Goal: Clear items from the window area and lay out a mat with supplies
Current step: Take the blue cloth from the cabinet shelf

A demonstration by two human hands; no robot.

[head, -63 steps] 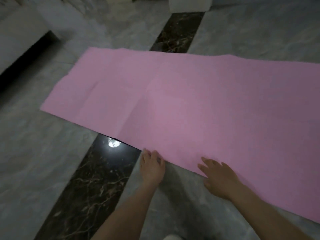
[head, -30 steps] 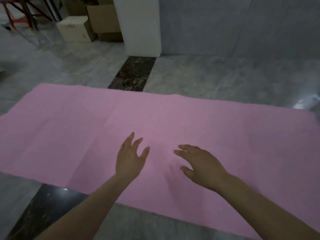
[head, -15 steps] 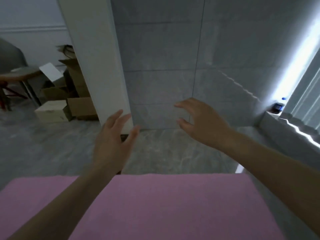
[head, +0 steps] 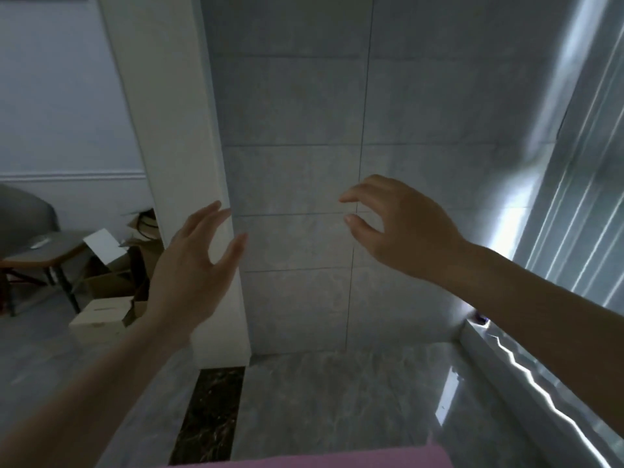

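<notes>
The pink mat (head: 354, 457) shows only as a strip along the bottom edge of the view, lying flat on the grey marble floor (head: 337, 393), its far edge running left to right and its far right corner just short of the window sill (head: 506, 376). By the look of it, the mat is thin, soft and light: it should drape and fold rather than hold a shape, and it could slide on the polished floor if pulled from one side only. The sensible hold would be a pinch at an edge or corner with each hand, well apart, so it stays taut and does not crease.

Neither hand is on it. The left hand (head: 192, 265) hangs in the air above the floor with fingers spread and holding nothing; the right hand (head: 401, 228) is also raised, its fingers loosely curved and empty.

A dark stone strip (head: 206, 410) runs in the floor from the mat's far edge to the foot of a white pillar (head: 175, 163). On the sill's far corner sits a small dark object (head: 479, 319), too small to identify. At far left stand cardboard boxes (head: 101, 315) and a small table (head: 44, 251).
</notes>
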